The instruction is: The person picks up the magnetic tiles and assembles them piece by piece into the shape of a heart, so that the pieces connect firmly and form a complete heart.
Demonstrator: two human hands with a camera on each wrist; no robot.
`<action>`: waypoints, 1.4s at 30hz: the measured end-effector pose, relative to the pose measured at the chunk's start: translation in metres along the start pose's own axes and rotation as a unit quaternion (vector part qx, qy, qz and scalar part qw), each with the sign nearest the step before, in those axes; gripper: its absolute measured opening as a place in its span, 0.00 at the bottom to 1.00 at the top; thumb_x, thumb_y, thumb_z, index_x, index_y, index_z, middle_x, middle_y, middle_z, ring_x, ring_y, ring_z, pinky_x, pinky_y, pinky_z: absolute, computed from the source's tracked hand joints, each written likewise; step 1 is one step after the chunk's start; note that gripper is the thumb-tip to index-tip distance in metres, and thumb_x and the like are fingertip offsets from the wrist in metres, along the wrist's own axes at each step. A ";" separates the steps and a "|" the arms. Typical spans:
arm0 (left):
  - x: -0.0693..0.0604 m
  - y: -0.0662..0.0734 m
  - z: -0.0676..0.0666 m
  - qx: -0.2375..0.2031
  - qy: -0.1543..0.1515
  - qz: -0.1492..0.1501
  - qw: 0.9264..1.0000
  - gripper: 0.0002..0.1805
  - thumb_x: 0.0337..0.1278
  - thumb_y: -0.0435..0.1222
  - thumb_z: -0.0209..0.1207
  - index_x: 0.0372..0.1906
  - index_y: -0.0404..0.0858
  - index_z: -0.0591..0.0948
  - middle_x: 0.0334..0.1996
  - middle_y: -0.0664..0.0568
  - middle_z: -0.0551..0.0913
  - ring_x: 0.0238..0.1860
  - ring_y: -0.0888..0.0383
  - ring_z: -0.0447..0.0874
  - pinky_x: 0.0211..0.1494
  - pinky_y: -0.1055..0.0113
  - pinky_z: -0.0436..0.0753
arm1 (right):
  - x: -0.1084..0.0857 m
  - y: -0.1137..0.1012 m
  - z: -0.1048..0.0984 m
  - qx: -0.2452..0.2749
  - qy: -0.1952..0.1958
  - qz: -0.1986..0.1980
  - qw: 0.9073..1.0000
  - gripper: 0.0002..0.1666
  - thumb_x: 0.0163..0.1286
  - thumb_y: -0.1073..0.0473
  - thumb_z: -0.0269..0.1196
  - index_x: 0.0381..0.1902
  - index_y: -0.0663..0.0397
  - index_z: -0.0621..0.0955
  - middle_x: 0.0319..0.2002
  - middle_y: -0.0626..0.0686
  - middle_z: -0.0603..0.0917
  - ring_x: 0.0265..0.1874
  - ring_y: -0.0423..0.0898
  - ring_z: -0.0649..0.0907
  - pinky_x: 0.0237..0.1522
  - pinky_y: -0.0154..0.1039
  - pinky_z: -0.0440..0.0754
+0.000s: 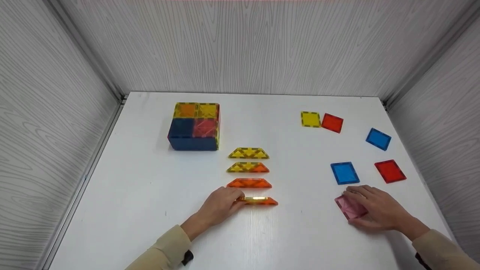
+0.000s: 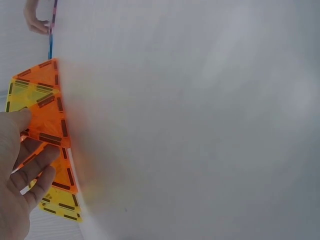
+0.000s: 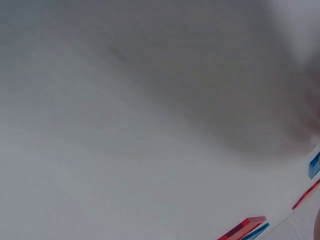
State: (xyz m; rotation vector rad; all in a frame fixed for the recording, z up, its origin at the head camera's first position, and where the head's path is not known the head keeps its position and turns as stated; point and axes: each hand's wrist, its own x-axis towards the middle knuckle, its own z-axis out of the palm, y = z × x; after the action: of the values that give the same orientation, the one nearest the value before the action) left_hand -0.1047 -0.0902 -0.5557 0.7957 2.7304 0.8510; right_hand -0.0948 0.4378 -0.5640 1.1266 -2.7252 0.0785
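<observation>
In the head view my left hand (image 1: 221,204) pinches the left end of the nearest trapezoid panel of magnetic tiles (image 1: 264,201), orange and yellow, which stands upright on its long edge. The left wrist view shows the thumb on the face of this panel (image 2: 50,119). Behind it three similar panels stand in a row: an orange one (image 1: 249,183), a yellow-and-orange one (image 1: 245,167) and a yellow one (image 1: 249,153). At the right, my right hand (image 1: 378,210) grips a pink square magnetic tile (image 1: 348,208) between thumb and fingers; the right wrist view barely shows this hand.
A box of square magnetic tiles (image 1: 193,143) stands at the back left of the white table (image 1: 142,210). Loose square tiles lie at the right: yellow (image 1: 310,119), red (image 1: 332,123), blue (image 1: 378,139), another blue (image 1: 345,173) and another red (image 1: 390,171). Panelled walls surround the table.
</observation>
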 end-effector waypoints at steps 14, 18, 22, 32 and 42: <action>-0.002 0.002 -0.003 -0.009 0.013 0.016 1.000 0.08 0.73 0.46 0.64 0.42 0.47 0.84 0.34 0.58 0.87 0.35 0.62 0.78 0.46 0.70 0.81 | 0.016 -0.009 0.015 0.010 -0.004 -0.001 1.000 0.53 0.47 0.31 0.81 0.69 0.45 0.80 0.62 0.52 0.84 0.59 0.50 0.83 0.44 0.50 0.92; -0.002 0.002 -0.003 -0.008 0.012 0.014 1.000 0.08 0.74 0.47 0.63 0.43 0.47 0.85 0.35 0.58 0.88 0.35 0.62 0.79 0.47 0.70 0.81 | 0.025 -0.015 0.016 0.005 0.005 0.003 1.000 0.52 0.46 0.32 0.82 0.67 0.45 0.81 0.58 0.51 0.86 0.55 0.49 0.84 0.41 0.48 0.91; -0.002 0.001 -0.002 -0.004 0.009 0.012 1.000 0.09 0.74 0.48 0.63 0.43 0.48 0.85 0.36 0.58 0.88 0.36 0.62 0.79 0.47 0.70 0.81 | 0.033 -0.021 0.015 0.011 0.000 0.025 1.000 0.52 0.46 0.32 0.82 0.67 0.44 0.81 0.56 0.50 0.86 0.53 0.48 0.84 0.39 0.46 0.91; -0.001 0.001 0.002 0.037 0.035 0.062 0.997 0.09 0.73 0.45 0.64 0.44 0.45 0.85 0.37 0.55 0.90 0.37 0.60 0.83 0.49 0.67 0.86 | 0.063 -0.042 0.020 0.081 0.042 0.053 0.994 0.51 0.43 0.41 0.87 0.66 0.46 0.82 0.52 0.51 0.85 0.48 0.43 0.82 0.35 0.31 0.86; 0.004 0.005 0.007 0.053 0.061 0.095 0.992 0.09 0.72 0.45 0.65 0.37 0.45 0.83 0.31 0.57 0.86 0.33 0.62 0.79 0.45 0.71 0.84 | 0.095 -0.060 0.024 0.126 0.089 0.076 0.985 0.50 0.42 0.42 0.87 0.65 0.46 0.82 0.53 0.52 0.85 0.50 0.46 0.84 0.38 0.36 0.89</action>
State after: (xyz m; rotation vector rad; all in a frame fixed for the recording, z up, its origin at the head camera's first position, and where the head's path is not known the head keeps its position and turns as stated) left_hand -0.1035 -0.0819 -0.5585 1.0732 2.8609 0.8216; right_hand -0.1222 0.3264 -0.5706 0.9158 -2.6881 0.5339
